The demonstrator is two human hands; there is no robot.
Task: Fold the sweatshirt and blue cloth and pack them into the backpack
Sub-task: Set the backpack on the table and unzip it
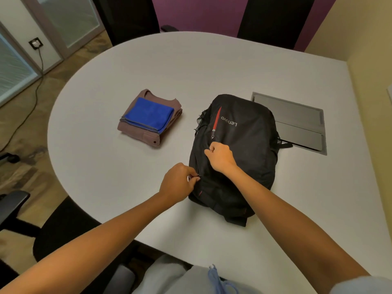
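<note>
A black backpack (244,145) with a red zipper stripe lies flat on the white table (106,166), right of centre. My left hand (178,181) pinches a zipper pull at the backpack's near left edge. My right hand (220,157) is closed on the backpack's front fabric, just below the red zipper. To the left lies the folded brown sweatshirt (135,132), with the folded blue cloth (148,114) stacked on top of it. Both garments lie apart from my hands.
A grey cable hatch (297,122) is set into the table behind the backpack on the right. Black chairs stand at the far side and at the near left (12,209). A cable runs over the floor at the left.
</note>
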